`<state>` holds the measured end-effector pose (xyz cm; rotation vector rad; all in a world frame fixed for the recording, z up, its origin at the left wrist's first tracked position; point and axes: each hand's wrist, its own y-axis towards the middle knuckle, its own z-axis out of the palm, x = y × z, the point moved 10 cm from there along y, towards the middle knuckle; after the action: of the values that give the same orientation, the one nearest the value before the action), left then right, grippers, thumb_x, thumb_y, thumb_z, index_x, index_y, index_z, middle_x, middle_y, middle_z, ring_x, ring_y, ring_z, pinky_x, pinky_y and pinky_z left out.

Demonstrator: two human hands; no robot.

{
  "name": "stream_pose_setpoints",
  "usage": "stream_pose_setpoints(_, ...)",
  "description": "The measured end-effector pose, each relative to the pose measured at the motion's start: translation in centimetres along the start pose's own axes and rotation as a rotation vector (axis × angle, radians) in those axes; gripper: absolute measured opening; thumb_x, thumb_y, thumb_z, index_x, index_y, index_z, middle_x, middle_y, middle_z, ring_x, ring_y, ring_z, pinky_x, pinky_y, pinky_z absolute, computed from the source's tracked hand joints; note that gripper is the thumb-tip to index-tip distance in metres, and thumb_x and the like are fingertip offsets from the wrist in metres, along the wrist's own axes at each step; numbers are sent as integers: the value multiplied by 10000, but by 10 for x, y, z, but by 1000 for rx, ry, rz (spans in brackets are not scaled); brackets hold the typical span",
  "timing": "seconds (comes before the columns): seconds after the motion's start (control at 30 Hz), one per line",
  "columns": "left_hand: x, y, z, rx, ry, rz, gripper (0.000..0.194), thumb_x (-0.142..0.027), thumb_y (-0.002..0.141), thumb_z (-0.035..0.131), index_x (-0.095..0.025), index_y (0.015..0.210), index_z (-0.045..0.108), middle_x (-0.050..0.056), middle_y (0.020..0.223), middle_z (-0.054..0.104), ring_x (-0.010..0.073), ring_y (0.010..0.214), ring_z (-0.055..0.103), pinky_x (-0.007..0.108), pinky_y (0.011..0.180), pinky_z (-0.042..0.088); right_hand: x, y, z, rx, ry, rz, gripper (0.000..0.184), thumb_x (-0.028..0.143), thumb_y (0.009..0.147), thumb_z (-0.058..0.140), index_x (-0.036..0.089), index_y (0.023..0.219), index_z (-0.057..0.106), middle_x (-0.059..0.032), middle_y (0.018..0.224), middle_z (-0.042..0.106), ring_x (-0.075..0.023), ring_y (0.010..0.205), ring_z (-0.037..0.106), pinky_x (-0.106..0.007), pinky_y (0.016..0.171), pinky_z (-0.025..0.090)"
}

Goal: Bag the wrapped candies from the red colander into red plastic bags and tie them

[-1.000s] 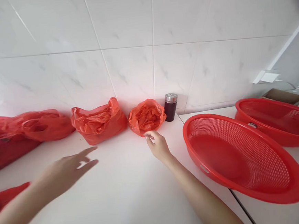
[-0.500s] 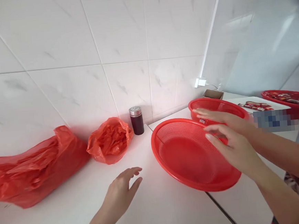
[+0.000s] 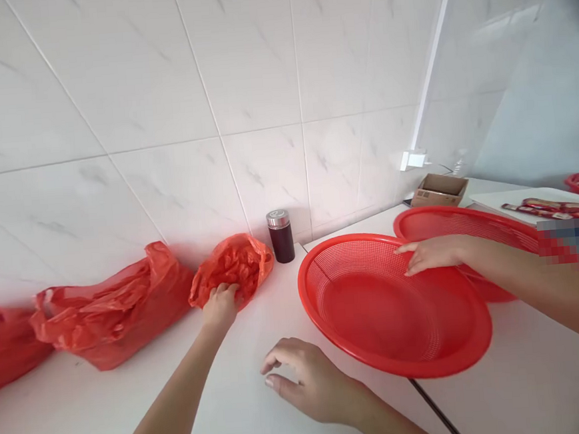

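Note:
My left hand [image 3: 220,307] reaches over the near rim of the small red plastic bag [image 3: 259,249], which has crumpled red plastic inside. Its fingers curl down onto the red plastic, and their tips are partly hidden. In front of the red mesh basket [image 3: 376,304], my right hand [image 3: 312,382] hovers above the white table with nothing in it, thumb and fingers apart. The basket's inside shows no contents. Another person's hand [image 3: 433,254] reaches from the right over the basket's far right rim.
Left of the small bag lies a larger red plastic bag [image 3: 122,324], with another red bag [image 3: 9,346] at the edge. A dark jar [image 3: 281,238] with a silver lid stands by the tiled wall. Behind are a second red basket [image 3: 440,215], a cardboard box [image 3: 438,190] and red packets [image 3: 549,208].
My left hand has moved up and forward to the small red bag. My right hand has drawn back left from above the basket. The other person's hand has lowered to the basket rim.

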<state>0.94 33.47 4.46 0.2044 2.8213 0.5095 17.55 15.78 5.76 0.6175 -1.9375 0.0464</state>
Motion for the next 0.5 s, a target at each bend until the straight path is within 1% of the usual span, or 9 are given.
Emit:
stream_pose_setpoints(0.03,5,-1,0,8,7,-7,189,-285,888,617,-142,1008,644,71,1034,660,209,949,631,409,817,530,-8,8,2,-16,-4,7,147,199,880,570,238,981,668,-4,1005,676,-153,975,607,-272,876,451)
stream_pose_setpoints(0.1,11,-3,-7,-17,5,-16,191,-303,921,568,-145,1003,637,67,1030,653,197,933,626,395,807,527,-24,23,5,-78,-22,10,134,197,870,575,239,968,657,-9,1008,667,-163,963,610,-284,851,469)
stream_pose_setpoints(0.17,13,-4,-17,-55,-11,-8,211,-296,948,504,-151,1049,619,82,1077,640,210,983,612,397,847,510,-35,39,4,-176,-57,-19,134,177,850,583,224,959,644,-27,1007,659,-177,926,619,-297,816,489)
stream_pose_setpoints(0.23,9,-5,-21,-61,-26,24,233,-273,949,466,-169,1107,601,95,1144,624,226,1046,594,380,884,493,-40,59,4,-259,-77,-59,145,146,847,559,209,957,628,-43,1004,651,-182,902,626,-306,811,500)
stream_pose_setpoints(0.3,3,-7,-17,-32,-33,62,270,-242,927,470,-197,1162,594,101,1202,612,243,1087,580,363,901,485,-42,84,7,-304,-87,-88,173,129,867,509,208,981,612,-50,1008,644,-183,925,623,-315,852,494)
stream_pose_setpoints(0.37,-1,-9,-9,2,-27,83,327,-218,898,500,-208,1213,588,110,1256,597,266,1111,568,382,907,483,-44,110,10,-336,-100,-91,225,114,880,472,213,1039,598,-61,1061,637,-192,1005,603,-333,917,466)
stream_pose_setpoints(0.43,-2,-11,-1,35,-15,86,379,-199,871,531,-197,1246,588,130,1298,581,297,1137,551,420,912,480,-53,133,9,-370,-115,-54,265,104,849,511,204,1082,588,-90,1127,626,-231,1075,576,-387,960,434)
stream_pose_setpoints(0.5,0,-13,6,67,-3,78,429,-196,848,554,-174,1275,585,155,1328,565,335,1166,533,452,929,470,-71,148,8,-389,-118,16,284,100,766,608,175,1040,602,-127,1107,636,-289,1067,576,-454,951,423)
